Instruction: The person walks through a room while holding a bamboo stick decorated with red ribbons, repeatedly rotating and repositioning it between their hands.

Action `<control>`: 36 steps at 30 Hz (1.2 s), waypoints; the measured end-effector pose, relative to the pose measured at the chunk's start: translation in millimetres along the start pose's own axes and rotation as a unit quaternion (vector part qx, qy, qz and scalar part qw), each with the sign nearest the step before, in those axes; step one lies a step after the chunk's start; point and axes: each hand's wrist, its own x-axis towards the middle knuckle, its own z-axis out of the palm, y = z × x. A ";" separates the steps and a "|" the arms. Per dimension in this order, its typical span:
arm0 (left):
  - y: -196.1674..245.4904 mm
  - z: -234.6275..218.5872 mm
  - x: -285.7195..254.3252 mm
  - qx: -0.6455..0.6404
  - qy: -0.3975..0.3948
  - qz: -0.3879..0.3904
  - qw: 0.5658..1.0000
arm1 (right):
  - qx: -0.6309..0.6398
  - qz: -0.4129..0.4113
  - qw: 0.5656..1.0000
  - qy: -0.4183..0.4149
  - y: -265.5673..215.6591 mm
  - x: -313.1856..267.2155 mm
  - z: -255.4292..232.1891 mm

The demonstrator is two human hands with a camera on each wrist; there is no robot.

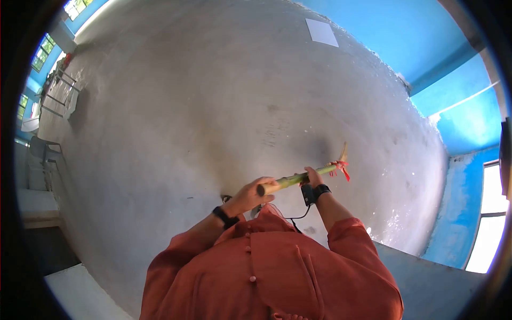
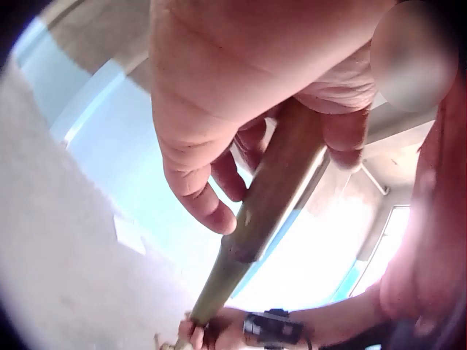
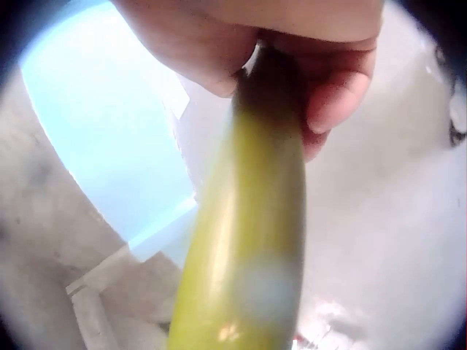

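Note:
A green stalk (image 1: pixel 292 181) is held level in front of the torso, its thick cut end at the left; red cloth strips (image 1: pixel 341 169) are tied round its thin end. The left hand (image 1: pixel 252 196) grips the thick end, and in the left wrist view its fingers (image 2: pixel 193 191) curl round the stalk (image 2: pixel 271 191). Nearer the tied end, the right hand (image 1: pixel 314 177) grips the stalk. Thumb and fingers of the right hand (image 3: pixel 292 65) close round the stalk (image 3: pixel 244 233) in the right wrist view.
A white sheet (image 1: pixel 322 32) lies on the grey floor (image 1: pixel 176 96) near the blue wall (image 1: pixel 384 32). Metal-framed furniture (image 1: pixel 63 93) and a grey chair (image 1: pixel 41 149) stand at the far left. A bright window (image 1: pixel 493 213) is at the right. A black cable (image 1: pixel 305 214) hangs near the right wrist.

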 end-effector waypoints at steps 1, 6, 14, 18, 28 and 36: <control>-9.5 8.4 9.6 -0.048 -0.017 -0.091 0.995 | -0.003 -0.002 1.000 0.006 6.8 5.8 -5.6; -30.4 10.8 17.9 -0.055 -0.037 -0.140 0.988 | -0.140 0.024 0.986 -0.083 33.9 21.9 -10.9; 19.5 -45.1 -35.9 -0.063 0.112 -0.097 0.987 | -0.079 0.125 0.973 -0.178 56.9 -38.2 106.0; 104.3 -61.9 -52.6 0.063 0.198 -0.038 0.977 | -0.080 0.136 0.956 -0.249 47.1 -125.2 181.7; 144.5 -35.0 -9.0 0.252 -0.084 0.150 0.952 | -0.106 0.089 0.932 -0.336 10.6 -176.8 209.4; 79.6 -53.8 -4.6 0.123 0.086 0.204 0.967 | -0.211 -0.128 0.938 -0.242 -9.9 -122.8 196.1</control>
